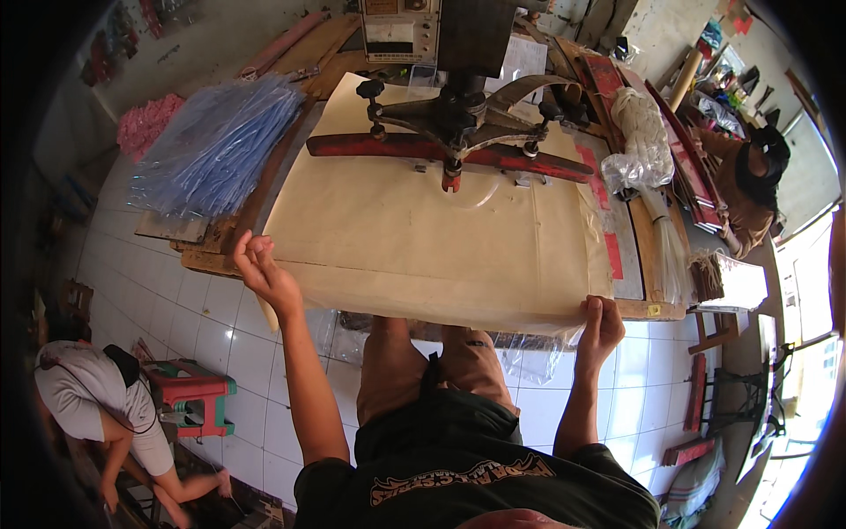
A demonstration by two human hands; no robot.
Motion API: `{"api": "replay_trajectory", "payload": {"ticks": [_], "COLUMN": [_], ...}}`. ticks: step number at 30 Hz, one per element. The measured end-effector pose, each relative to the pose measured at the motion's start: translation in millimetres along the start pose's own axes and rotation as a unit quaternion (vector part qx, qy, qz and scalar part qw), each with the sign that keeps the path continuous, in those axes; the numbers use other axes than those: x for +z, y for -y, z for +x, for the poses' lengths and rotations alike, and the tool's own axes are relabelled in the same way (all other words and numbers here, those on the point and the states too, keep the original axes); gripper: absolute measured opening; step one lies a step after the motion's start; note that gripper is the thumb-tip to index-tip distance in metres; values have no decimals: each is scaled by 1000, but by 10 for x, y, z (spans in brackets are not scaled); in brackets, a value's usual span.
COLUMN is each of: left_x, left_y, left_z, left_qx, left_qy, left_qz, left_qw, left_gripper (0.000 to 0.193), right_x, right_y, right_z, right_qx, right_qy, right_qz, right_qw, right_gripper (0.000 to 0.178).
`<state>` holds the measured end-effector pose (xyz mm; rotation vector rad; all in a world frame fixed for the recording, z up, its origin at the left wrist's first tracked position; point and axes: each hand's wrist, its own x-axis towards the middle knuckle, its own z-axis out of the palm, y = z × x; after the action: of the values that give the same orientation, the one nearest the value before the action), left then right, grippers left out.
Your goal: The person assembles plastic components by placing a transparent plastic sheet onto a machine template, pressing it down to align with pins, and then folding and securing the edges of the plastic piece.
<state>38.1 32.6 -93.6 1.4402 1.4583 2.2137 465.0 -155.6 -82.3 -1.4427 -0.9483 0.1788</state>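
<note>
A wide cream sheet [397, 238] covers the work table in front of me, its front edge hanging slightly over the table's near side. At its front right corner my right hand [604, 326] is closed, pinching the edge between thumb and fingers. My left hand [267, 275] is beside the sheet's left edge near the front, palm up and fingers curled in; whether something thin is between them is hidden. Above the sheet's far half is a dark metal press head [458, 123] with several arms and knobs, carrying a long red bar [370, 145].
Clear bluish plastic sheets [220, 145] are piled at the table's left. A control box [401, 33] stands behind the press. A wrapped white bundle [641, 137] and red strips lie at right. One person [106, 397] bends near a red-green stool [198, 397]; another [749, 185] is at far right.
</note>
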Motion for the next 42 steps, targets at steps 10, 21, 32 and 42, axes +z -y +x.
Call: {"api": "replay_trajectory", "payload": {"ticks": [10, 21, 32, 42], "left_x": [16, 7, 349, 982], "left_y": [-5, 78, -532, -452], "left_z": [-2, 22, 54, -17], "left_qx": [-8, -7, 136, 227], "left_qy": [4, 38, 339, 507], "left_qz": [-16, -24, 93, 108], "left_qw": [1000, 999, 926, 824], "left_gripper": [29, 19, 21, 31], "right_x": [-9, -6, 808, 1361], "right_y": [-9, 31, 231, -119], "right_z": [-2, 37, 901, 1306], "right_qx": [-11, -65, -257, -293], "right_qy": [1, 24, 310, 338], "right_qz": [16, -70, -209, -332], "right_qw": [1000, 995, 891, 830], "right_gripper": [17, 10, 38, 48]}}
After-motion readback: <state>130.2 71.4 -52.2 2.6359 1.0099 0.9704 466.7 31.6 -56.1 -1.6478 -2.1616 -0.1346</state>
